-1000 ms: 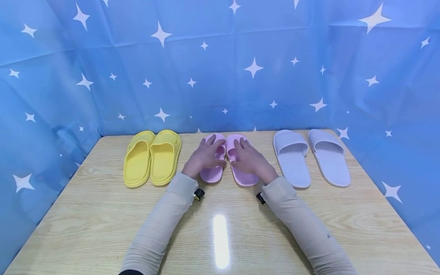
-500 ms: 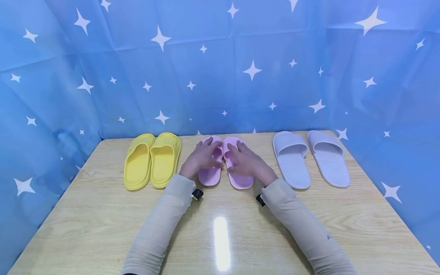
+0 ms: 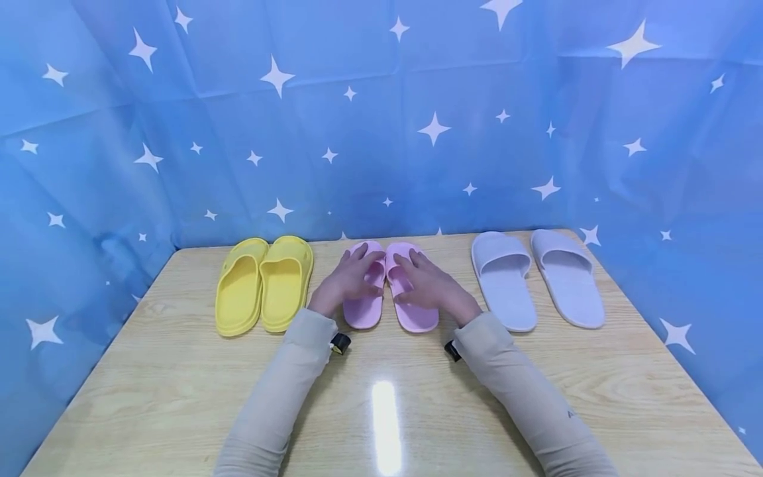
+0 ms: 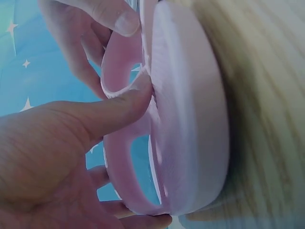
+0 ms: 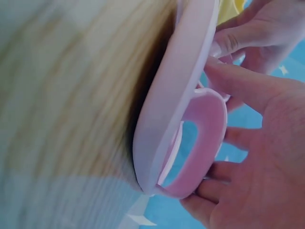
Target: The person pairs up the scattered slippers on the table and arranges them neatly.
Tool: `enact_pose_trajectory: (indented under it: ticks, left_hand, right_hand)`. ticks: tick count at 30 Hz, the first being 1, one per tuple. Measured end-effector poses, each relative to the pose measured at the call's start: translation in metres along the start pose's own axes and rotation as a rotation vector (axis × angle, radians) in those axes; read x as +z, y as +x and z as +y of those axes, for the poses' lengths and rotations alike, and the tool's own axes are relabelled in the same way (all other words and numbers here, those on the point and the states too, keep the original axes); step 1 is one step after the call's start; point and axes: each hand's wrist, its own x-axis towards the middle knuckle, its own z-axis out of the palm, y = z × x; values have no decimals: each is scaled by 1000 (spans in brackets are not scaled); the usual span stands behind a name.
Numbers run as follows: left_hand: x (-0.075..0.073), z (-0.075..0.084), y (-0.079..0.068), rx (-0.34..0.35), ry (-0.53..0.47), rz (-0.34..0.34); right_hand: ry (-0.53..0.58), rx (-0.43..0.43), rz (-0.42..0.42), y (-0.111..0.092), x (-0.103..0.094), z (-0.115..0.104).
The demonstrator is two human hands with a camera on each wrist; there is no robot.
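Two pink slippers stand side by side at the table's back middle, toes toward the curtain. My left hand (image 3: 348,277) grips the left pink slipper (image 3: 363,315) across its strap. In the left wrist view its thumb (image 4: 119,109) lies along the inner edge and the fingertips reach the outer side of the strap. My right hand (image 3: 426,281) holds the right pink slipper (image 3: 419,319) the same way; the right wrist view has its thumb (image 5: 248,83) at the inner edge and curled fingers by the strap (image 5: 209,129). The toes meet, while the heels stand slightly apart.
A pair of yellow slippers (image 3: 286,288) sits to the left on the wooden table (image 3: 179,391). To the right are two pale lilac slippers (image 3: 509,298), set a little apart. Behind everything hangs a blue curtain (image 3: 357,179) with white stars.
Both pink slippers have slid slightly left with my hands on them, and their heels have come closer together. The head view has tilted up a little.
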Motion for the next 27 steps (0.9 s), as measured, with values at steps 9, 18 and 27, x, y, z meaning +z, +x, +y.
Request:
enact_pose_trajectory:
  ticks: [9, 18, 27]
  left_hand:
    - [0, -1, -6, -34, -13, -14]
    - [-5, 3, -2, 0, 11, -19]
    - [-4, 4, -2, -27, -16, -21]
  right_hand:
    - [-5, -14, 24, -2, 5, -2]
    - [56, -43, 36, -6, -2, 1]
    - [149, -24, 21, -7, -4, 6]
